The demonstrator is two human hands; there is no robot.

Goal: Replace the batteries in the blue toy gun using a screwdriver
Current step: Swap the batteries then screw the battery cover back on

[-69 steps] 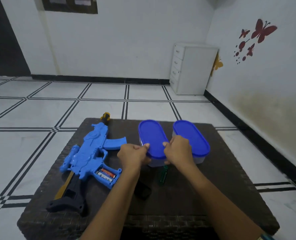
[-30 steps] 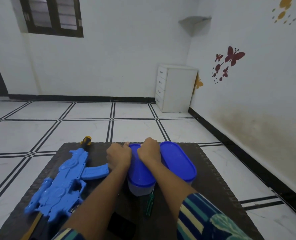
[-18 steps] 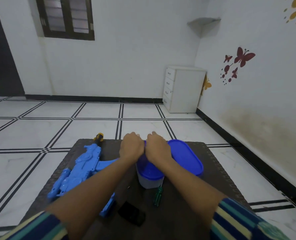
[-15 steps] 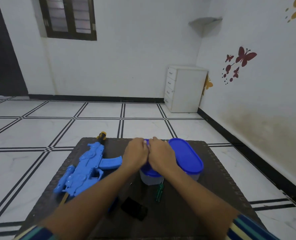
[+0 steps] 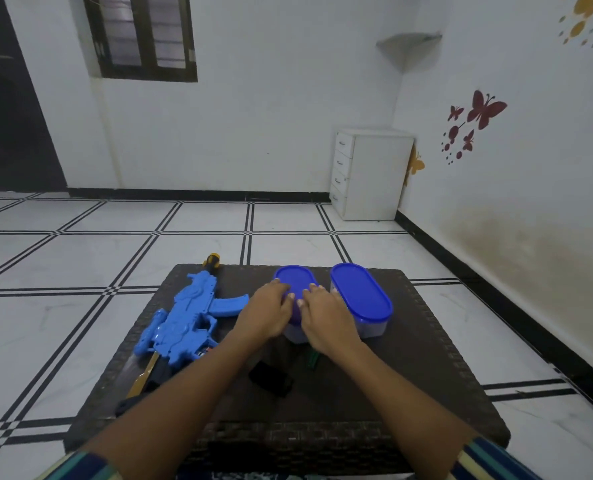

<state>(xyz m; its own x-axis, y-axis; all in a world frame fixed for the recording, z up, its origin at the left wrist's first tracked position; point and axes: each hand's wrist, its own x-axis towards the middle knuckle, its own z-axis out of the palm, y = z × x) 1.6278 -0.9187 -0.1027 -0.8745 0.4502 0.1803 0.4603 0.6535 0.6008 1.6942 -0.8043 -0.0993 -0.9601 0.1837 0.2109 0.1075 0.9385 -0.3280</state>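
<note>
A: State of the screwdriver (image 5: pixel 312 360)?
B: Partial. Green handle end only; the right hand (image 5: pixel 326 320) covers the rest.
A: And the toy gun (image 5: pixel 184 323) grip?
B: Hidden behind the left forearm (image 5: pixel 218 362).
A: And the left box lid (image 5: pixel 296 280)?
B: Near half lies under the left hand (image 5: pixel 265 315) and right hand. Both sleeves (image 5: pixel 80 465) are cut off by the bottom edge.

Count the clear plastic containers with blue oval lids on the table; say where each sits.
2. The left container sits mid-table under the left hand and right hand; the right container stands beside it. None appears hidden.
</note>
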